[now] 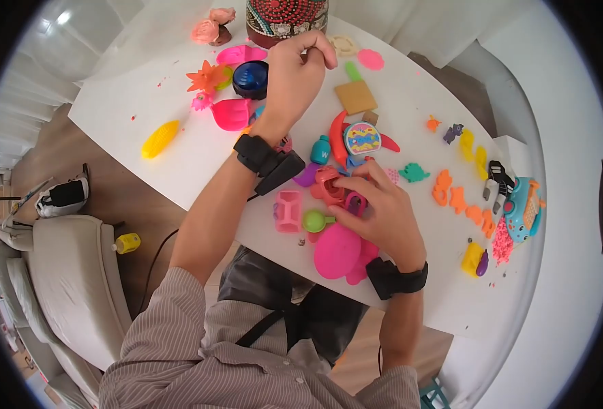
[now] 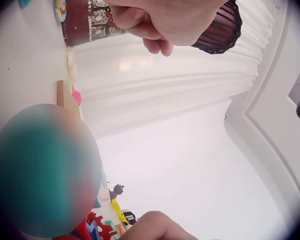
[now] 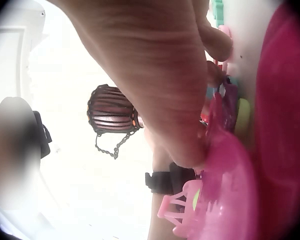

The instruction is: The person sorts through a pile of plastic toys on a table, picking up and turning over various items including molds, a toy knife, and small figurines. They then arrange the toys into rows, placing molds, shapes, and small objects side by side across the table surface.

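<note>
My left hand (image 1: 301,75) is raised over the far part of the table, its fingers curled in, with nothing showing in them. Behind it stands a dark red beaded vessel (image 1: 284,27). Over the near toys my right hand (image 1: 386,218) spreads its thumb and fingers. Its fingertips are right at a coral-red toy piece (image 1: 325,184) and a magenta ring-shaped piece (image 1: 357,202). Close by lie a green toy scoop (image 1: 313,221), a pink toy frame (image 1: 288,211) and a large pink rounded piece (image 1: 337,251). In the right wrist view, the thumb overlaps a translucent pink piece (image 3: 230,185).
A dark blue round object (image 1: 250,80), a pink scoop (image 1: 232,114) and a yellow corn toy (image 1: 160,139) lie on the left. Centre: a round patterned tin (image 1: 363,138) and a tan block (image 1: 356,97). Orange cutouts (image 1: 442,187) and a blue toy (image 1: 519,208) are to the right.
</note>
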The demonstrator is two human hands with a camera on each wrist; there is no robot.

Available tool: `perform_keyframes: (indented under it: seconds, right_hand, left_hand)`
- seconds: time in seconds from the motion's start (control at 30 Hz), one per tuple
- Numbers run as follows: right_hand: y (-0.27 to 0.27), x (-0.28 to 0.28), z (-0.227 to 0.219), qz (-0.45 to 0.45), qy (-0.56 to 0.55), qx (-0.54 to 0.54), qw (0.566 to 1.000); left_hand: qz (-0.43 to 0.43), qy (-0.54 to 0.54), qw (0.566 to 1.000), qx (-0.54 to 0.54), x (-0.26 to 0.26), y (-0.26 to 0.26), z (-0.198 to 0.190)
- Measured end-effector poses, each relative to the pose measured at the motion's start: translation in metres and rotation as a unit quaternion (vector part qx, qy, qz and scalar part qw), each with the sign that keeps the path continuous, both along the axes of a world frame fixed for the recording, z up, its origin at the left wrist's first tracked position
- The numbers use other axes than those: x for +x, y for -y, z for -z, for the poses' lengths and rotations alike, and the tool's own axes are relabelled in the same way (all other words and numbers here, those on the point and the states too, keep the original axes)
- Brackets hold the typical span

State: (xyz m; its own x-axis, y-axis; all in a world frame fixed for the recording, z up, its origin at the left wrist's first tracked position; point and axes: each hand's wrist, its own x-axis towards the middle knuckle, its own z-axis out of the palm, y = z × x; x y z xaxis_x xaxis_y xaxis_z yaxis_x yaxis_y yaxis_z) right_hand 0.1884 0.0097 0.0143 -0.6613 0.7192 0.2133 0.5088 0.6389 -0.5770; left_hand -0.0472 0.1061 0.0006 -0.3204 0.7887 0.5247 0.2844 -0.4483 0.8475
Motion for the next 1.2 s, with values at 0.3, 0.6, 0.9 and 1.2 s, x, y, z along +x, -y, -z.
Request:
perform_keyframes:
  seconds: [0.3,0.6,0.9,1.2]
  right_hand:
    - [0.0,-0.001,-0.001,-0.016,-0.047,-0.035,0.998]
    - [-0.017,0.017,-0.001,0.192,-0.128,-0.043,0.972]
    - [-0.025,0.029,0.009,0.291,-0.128,-0.067,0.946]
    - [-0.026,0.036,0.009,0.303,-0.136,-0.115,0.936]
  left_hand:
    - [-0.015,0.012,1.0,-0.017,-0.002,-0.002,0.001]
    - [-0.008,0.012,1.0,0.003,-0.002,-0.004,0.005]
    - [-0.01,0.028,1.0,-0.003,-0.003,-0.004,0.005]
    - [0.001,0.042,0.999,0.015,-0.001,-0.006,0.007]
